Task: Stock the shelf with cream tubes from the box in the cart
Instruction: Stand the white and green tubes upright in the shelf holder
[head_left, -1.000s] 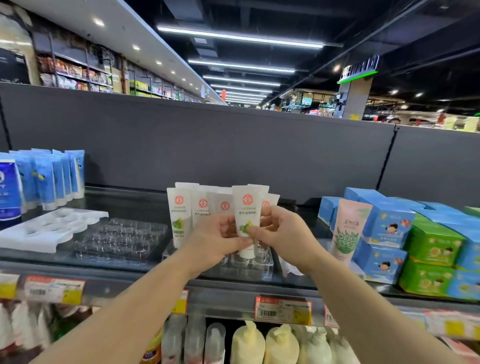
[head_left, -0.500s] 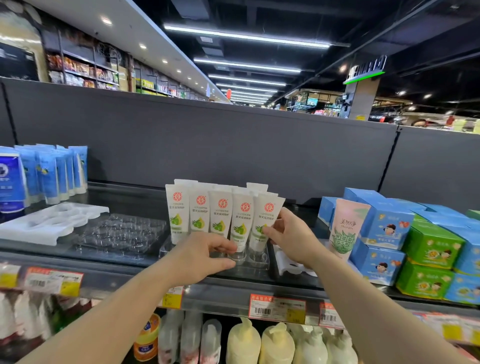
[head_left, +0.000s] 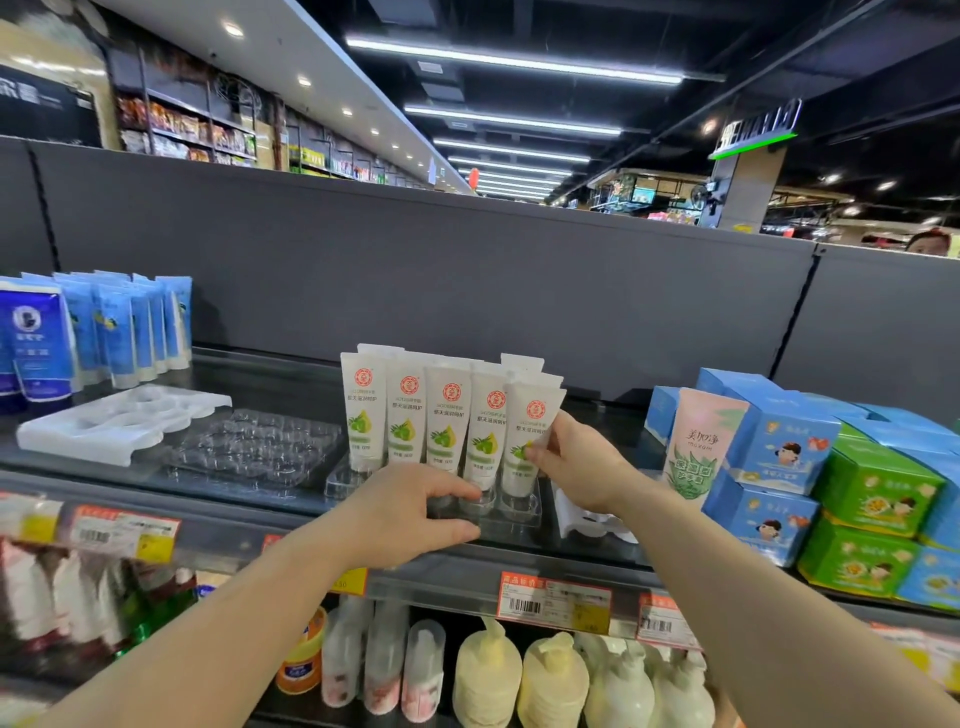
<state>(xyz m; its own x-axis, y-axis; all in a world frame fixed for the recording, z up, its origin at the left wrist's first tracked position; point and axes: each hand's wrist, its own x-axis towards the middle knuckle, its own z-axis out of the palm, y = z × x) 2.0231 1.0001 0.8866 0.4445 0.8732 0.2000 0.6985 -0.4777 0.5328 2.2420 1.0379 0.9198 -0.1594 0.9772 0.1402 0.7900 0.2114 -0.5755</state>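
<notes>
Several white cream tubes (head_left: 408, 421) with red seals and green fruit marks stand cap-down in a clear plastic holder (head_left: 511, 514) on the dark shelf (head_left: 249, 499), in a front row with more tubes behind. My right hand (head_left: 576, 467) pinches the rightmost front tube (head_left: 530, 441) at its lower half. My left hand (head_left: 410, 512) grips the holder's front edge with curled fingers, below the middle tubes. The box and the cart are out of view.
Left of the tubes lie a clear empty tray (head_left: 254, 447) and a white moulded tray (head_left: 119, 421), with blue tubes (head_left: 130, 327) behind. A pink tube (head_left: 701, 447) and blue and green boxes (head_left: 872, 493) stand right. Pump bottles (head_left: 488, 675) fill the shelf below.
A second ago both hands held one tube above the holder. That tube now stands in the front row, my left hand has dropped to the holder's edge, and my right hand shifted to the rightmost tube.
</notes>
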